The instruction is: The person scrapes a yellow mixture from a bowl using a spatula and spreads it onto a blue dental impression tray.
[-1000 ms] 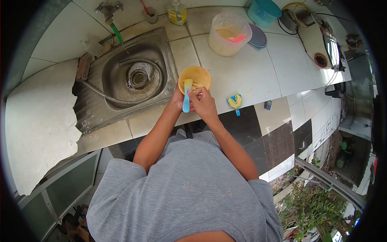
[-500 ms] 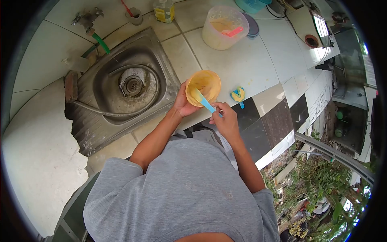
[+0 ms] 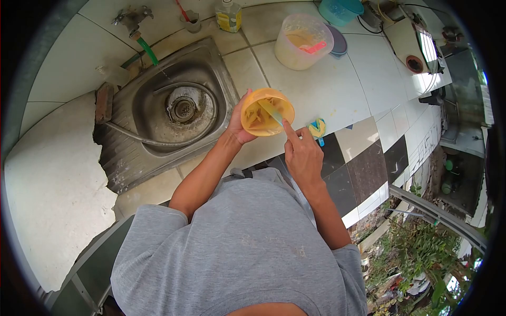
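Note:
My left hand (image 3: 238, 122) is wrapped round the left side of an orange-yellow bowl (image 3: 289, 108), held over the counter edge with its opening facing me. Streaks of a yellowish mixture coat the inside. A blue spatula (image 3: 273, 112) reaches into the bowl, its blade against the inner wall. My right hand (image 3: 304, 155) grips the spatula's handle, with the index finger stretched along it; the fingers cover most of the handle. Just right of the bowl, a blue tool smeared with yellow mixture (image 3: 317, 128) lies on the counter.
A steel sink (image 3: 228, 79) with a curved hose is on the left, under a tap (image 3: 133, 21). Behind the bowl stands a translucent tub (image 3: 295, 55) with a pink scoop (image 3: 315, 48). A bottle (image 3: 228, 18), a lid (image 3: 339, 43) and a teal container (image 3: 342, 11) are farther back.
The bowl has tipped so more of its inside shows. The spatula is deeper in it, and my right index finger now extends along the handle. The whole view has shifted slightly.

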### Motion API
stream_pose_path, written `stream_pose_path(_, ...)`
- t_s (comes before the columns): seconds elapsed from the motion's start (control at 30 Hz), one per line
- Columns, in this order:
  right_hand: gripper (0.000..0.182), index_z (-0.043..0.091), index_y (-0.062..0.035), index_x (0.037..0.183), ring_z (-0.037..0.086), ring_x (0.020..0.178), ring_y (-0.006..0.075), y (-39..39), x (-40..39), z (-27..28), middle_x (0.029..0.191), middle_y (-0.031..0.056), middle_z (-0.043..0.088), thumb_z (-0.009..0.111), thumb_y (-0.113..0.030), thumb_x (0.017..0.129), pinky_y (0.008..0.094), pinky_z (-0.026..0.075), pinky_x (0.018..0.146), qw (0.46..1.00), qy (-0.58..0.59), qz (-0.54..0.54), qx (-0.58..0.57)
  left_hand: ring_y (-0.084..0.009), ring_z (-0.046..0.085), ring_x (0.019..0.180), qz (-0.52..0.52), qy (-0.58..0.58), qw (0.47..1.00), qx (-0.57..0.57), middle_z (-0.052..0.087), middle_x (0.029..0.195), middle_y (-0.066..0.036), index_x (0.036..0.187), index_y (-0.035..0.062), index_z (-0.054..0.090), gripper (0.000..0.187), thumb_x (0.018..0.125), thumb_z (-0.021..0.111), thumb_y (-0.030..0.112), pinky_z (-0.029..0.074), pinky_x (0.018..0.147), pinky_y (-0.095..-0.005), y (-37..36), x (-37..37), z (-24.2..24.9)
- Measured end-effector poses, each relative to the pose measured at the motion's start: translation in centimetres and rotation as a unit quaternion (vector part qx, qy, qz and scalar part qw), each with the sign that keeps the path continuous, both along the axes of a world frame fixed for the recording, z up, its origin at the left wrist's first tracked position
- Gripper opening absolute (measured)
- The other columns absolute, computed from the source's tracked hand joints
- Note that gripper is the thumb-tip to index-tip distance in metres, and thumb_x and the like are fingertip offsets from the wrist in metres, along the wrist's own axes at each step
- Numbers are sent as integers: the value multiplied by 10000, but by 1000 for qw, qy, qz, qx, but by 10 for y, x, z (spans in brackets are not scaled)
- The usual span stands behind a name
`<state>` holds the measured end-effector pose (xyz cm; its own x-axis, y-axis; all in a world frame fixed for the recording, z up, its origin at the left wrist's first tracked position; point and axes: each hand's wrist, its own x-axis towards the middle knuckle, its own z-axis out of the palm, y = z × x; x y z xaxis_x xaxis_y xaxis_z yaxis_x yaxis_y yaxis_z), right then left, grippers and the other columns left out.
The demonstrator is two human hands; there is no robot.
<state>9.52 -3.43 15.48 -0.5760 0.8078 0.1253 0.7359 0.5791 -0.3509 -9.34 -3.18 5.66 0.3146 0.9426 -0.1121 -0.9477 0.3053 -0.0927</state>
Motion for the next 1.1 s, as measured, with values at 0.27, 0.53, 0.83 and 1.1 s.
stream_pose_path(0.27, 401, 616, -103, 1243, 575, 611, 308, -13, 2, -20, 744, 134, 546, 553, -42, 852, 407, 494, 606, 974, 139, -20, -178, -283, 588, 1115, 81, 96, 987, -98, 608, 1227, -110, 1235, 70, 575, 519, 973, 415, 488, 469, 978, -479, -2, 14, 18)
stream_pose_path(0.53, 326, 630, -54, 1222, 458, 531, 122, -25, 6, -32, 689, 65, 543, 490, -58, 928, 288, 398, 513, 898, 295, -39, -326, -271, 595, 1096, 124, 150, 975, -110, 618, 1193, -104, 1238, 68, 563, 508, 973, 392, 467, 491, 947, -462, 3, 25, 9)
stream_pose_path(0.83, 363, 575, -63, 1303, 389, 525, 23, -5, 45, -18, 833, 45, 619, 472, -75, 955, 166, 314, 474, 634, 476, -125, -597, -281, 590, 1097, 162, 170, 969, -78, 615, 1202, -113, 1230, 58, 564, 481, 943, 403, 408, 479, 965, -462, 6, 13, -8)
stream_pose_path(1.1, 479, 587, -92, 1304, 567, 616, 168, -16, 25, -28, 800, 86, 576, 567, 34, 842, 286, 471, 542, 960, 270, 14, -67, -285, 564, 1104, 212, 181, 947, -158, 586, 1218, -119, 1227, 58, 556, 509, 879, 336, 358, 460, 964, -470, 18, 30, 49)
